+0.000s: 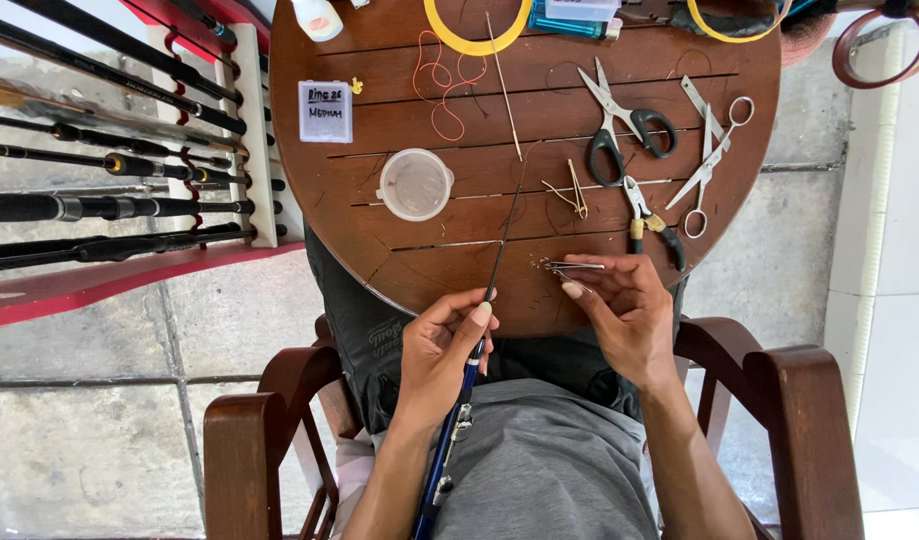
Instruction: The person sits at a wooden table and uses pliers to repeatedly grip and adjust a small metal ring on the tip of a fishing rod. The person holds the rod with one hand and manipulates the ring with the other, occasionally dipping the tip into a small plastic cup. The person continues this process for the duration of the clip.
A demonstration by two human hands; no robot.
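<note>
At the near edge of a round wooden table [399, 75], a person sits in a wooden armchair [241, 440] with both hands over the lap. To the left of the table a red and white rack [254, 120] holds several dark rods laid side by side.

The left hand [437, 350] is closed around a thin blue fishing rod [466, 395], thumb and fingers clamped on the shaft. The rod runs from the lap up past the hand, and its dark tip section reaches over the table edge towards the middle of the tabletop.

The right hand [627, 310] pinches small metal tweezers [571, 267] between thumb and fingertips, their points aimed left, just beside the rod's tip section and over the table edge.

Further back on the table lie black-handled scissors [619, 125], slim metal forceps [712, 155] to their right and small yellow-handled pliers [647, 225] just beyond the right hand. A clear plastic cup [415, 184] stands left of centre, with a small labelled box [325, 111] behind it. A loose orange thread [441, 85] curls near the far side, next to a yellow ring [476, 42].
</note>
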